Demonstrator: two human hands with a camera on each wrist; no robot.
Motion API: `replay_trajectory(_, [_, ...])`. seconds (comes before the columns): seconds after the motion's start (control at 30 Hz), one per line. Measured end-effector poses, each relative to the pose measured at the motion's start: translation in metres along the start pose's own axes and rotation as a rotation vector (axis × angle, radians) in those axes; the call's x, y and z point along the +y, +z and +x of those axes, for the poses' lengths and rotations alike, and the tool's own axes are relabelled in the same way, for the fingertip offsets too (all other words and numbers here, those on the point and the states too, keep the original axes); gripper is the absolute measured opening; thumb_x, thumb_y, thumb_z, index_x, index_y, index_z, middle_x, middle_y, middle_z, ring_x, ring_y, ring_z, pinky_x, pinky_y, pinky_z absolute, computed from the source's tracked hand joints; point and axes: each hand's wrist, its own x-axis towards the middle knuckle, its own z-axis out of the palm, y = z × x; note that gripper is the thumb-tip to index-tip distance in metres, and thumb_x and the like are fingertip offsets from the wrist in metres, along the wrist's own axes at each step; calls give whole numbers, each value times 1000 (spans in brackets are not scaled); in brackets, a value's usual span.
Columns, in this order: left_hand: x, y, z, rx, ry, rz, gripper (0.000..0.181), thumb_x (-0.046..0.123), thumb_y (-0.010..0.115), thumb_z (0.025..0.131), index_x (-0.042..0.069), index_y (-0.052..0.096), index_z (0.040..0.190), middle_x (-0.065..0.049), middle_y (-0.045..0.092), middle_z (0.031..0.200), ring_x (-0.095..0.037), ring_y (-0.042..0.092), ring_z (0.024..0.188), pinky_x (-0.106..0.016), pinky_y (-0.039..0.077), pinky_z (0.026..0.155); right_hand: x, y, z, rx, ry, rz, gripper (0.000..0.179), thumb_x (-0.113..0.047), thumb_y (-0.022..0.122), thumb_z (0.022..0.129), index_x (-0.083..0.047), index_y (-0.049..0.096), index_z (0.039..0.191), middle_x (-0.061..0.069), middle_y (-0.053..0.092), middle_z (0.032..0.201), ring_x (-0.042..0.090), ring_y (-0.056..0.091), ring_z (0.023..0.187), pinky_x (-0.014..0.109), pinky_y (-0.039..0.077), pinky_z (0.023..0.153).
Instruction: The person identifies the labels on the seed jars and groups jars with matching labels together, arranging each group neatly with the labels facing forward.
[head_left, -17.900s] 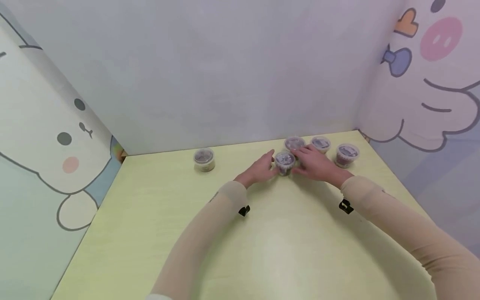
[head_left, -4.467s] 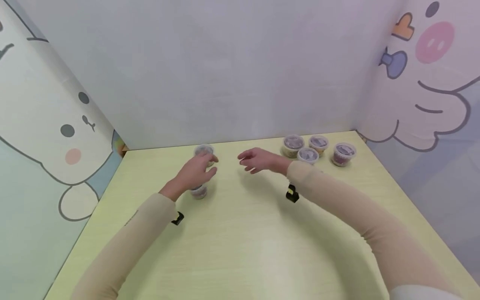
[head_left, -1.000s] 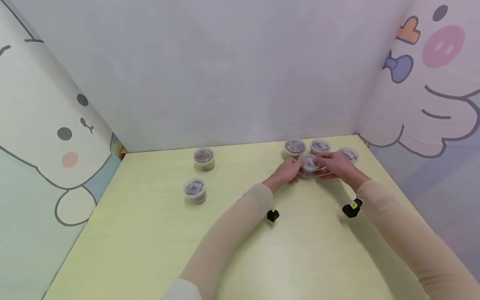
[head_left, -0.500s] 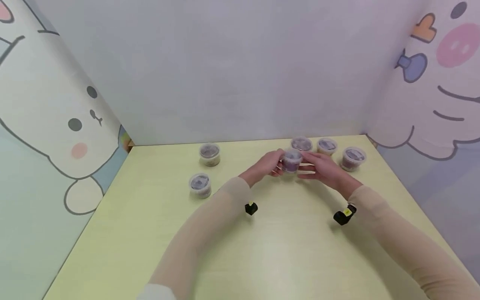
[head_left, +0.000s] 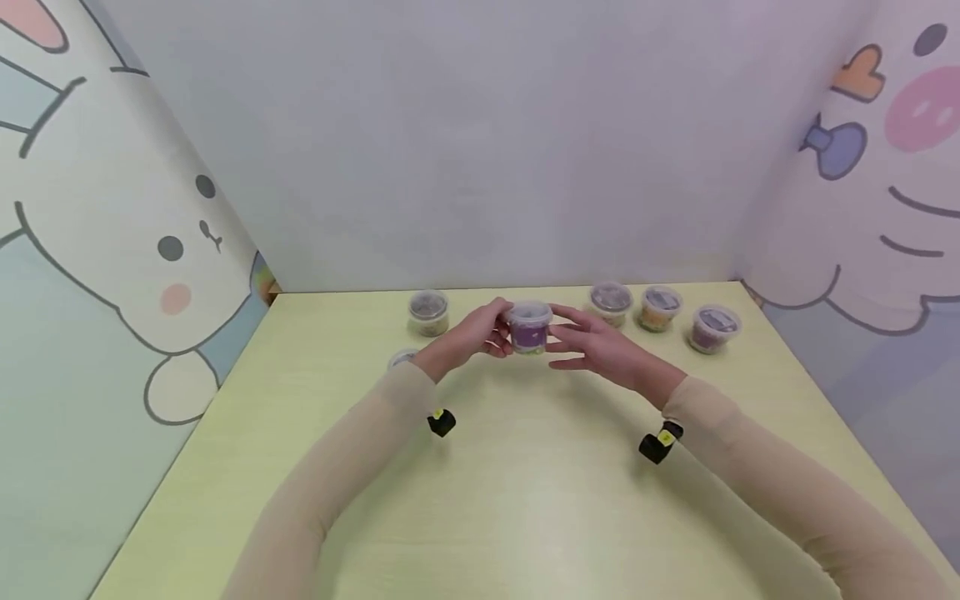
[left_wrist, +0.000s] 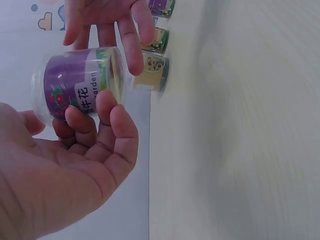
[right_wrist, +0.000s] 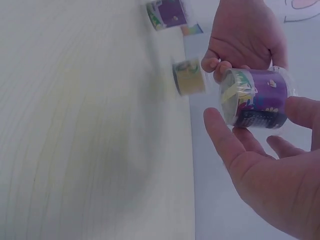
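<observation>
Purple-labelled tub (head_left: 529, 330), contents hidden, is clamped in left hand (head_left: 472, 333); right hand (head_left: 602, 348) fingers apart.

The purple label of the held cup (left_wrist: 67, 87) carries the Chinese characters "牛花" on a white patch — a further character before them is too obscured to read — and, alongside, the word "garden", its start close to the fingers (left_wrist: 124, 122) of the left hand. The label's dark panel (right_wrist: 257, 119) bears small pale print, illegible. Markings on the standing cups' lids (head_left: 610, 296) cannot be read.
</observation>
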Motion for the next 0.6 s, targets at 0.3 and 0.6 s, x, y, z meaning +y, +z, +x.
replay_trajectory(0.3, [-4, -18, -14, -29, 0, -38, 42, 43, 37, 104, 5, 51, 90, -6, 53, 81, -20, 62, 72, -33, 57, 72, -8, 15, 14, -34, 39, 63, 68, -31, 54, 107, -12, 19, 163, 22, 40, 153, 41, 46, 137, 48, 48, 104])
replay_trajectory(0.6, [-13, -29, -17, 1, -2, -55, 42, 42, 36, 105, 7, 48, 86, -4, 50, 78, -19, 60, 70, -31, 54, 69, -6, 30, 28, -32, 53, 103, 66, -28, 51, 108, -10, 18, 162, 24, 43, 149, 39, 52, 131, 47, 46, 106])
